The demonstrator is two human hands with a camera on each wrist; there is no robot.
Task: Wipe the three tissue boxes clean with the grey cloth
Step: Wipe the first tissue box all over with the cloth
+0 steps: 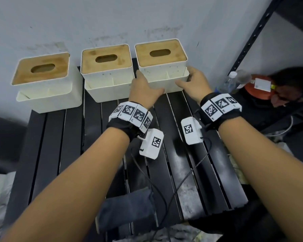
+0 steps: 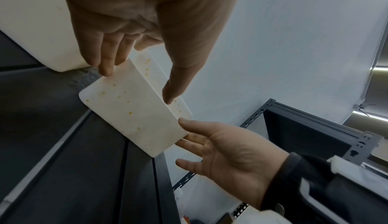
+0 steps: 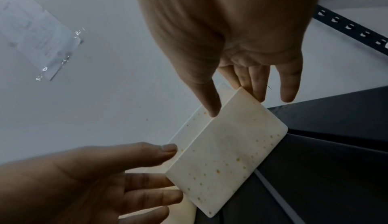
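Nearest you, the grey cloth lies crumpled at the front edge of the black slatted table, under your left forearm and well apart from the boxes; thin black cables run across the slats beside it. Farther out, your left hand and your right hand flank the right tissue box, one at each lower front corner; both sets of fingers are extended rather than clenched, the thumbs near the box's front pocket and the other fingers alongside its ends. From the wrist views your fingertips sit at the box's edges, but whether they press it or only lie just beside it, you cannot tell; its white front face shows small yellowish spots. Left of it stands the middle tissue box, close by, and farther left the left tissue box, set slightly apart; all three have wooden lids with oval slots and stand against the grey wall. To your right a clear bottle stands by a dark metal rack.
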